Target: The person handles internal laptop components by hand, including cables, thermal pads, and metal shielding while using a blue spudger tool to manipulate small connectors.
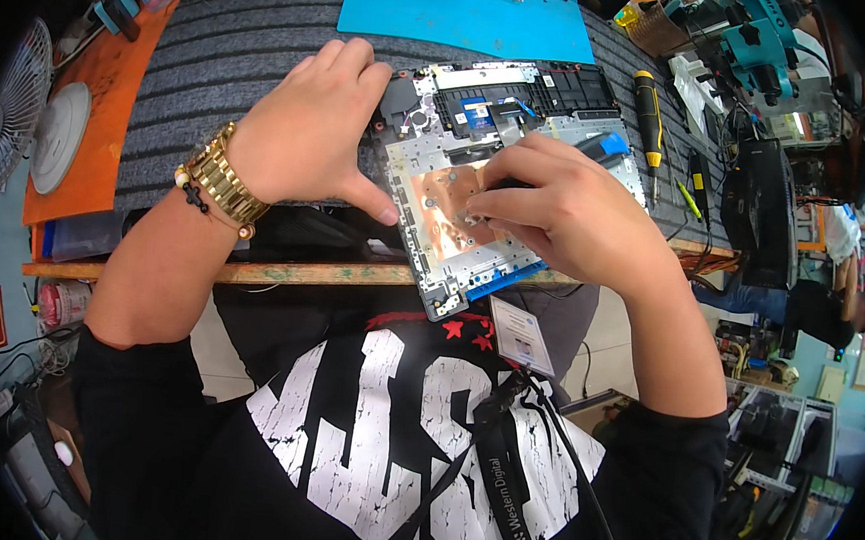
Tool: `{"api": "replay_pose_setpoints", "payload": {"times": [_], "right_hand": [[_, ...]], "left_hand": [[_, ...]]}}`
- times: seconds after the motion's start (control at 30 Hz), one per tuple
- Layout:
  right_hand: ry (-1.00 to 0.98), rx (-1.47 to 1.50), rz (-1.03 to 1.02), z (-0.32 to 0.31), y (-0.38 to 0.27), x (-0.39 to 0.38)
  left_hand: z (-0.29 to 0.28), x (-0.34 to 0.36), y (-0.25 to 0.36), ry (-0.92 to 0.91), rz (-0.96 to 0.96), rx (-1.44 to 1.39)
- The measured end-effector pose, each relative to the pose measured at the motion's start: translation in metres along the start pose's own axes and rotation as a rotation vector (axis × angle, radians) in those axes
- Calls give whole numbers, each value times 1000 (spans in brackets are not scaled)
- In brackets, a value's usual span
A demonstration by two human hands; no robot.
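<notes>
A silver and black laptop keyboard case (420, 239), stripped to its inner side, lies tilted and overhangs the table's front edge. A shiny copper-coloured sheet (437, 210) covers its middle. My left hand (317, 127) grips the case's left side, thumb on the near part of the edge and fingers at the far corner. Over the copper sheet, my right hand (557, 204) is closed in a pinch. Something dark shows between its fingers, too hidden to name. Behind that hand a blue-ended piece (605, 147) sticks out; whether I hold it cannot be told.
A yellow and black screwdriver (649, 120) and a green pen-like tool (689, 200) lie right of the case. A blue mat (465, 16) spreads at the back. A teal microscope (759, 47) stands far right. At left are an orange mat (112, 117) and a fan (12, 110).
</notes>
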State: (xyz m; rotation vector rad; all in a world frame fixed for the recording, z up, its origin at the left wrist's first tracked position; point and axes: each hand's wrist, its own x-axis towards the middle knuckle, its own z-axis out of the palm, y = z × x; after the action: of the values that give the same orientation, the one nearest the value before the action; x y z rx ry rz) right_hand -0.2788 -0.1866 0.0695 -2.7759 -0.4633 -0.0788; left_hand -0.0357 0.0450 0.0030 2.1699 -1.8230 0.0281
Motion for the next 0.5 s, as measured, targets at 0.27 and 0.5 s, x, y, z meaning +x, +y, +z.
{"api": "replay_pose_setpoints", "payload": {"times": [0.27,0.5], "right_hand": [[103,150,349,4,-26,-31],[260,144,436,36,-32,-38]], "left_hand": [[-1,0,-1,-16,-9,-30],[2,1,0,73,23,-7]]}}
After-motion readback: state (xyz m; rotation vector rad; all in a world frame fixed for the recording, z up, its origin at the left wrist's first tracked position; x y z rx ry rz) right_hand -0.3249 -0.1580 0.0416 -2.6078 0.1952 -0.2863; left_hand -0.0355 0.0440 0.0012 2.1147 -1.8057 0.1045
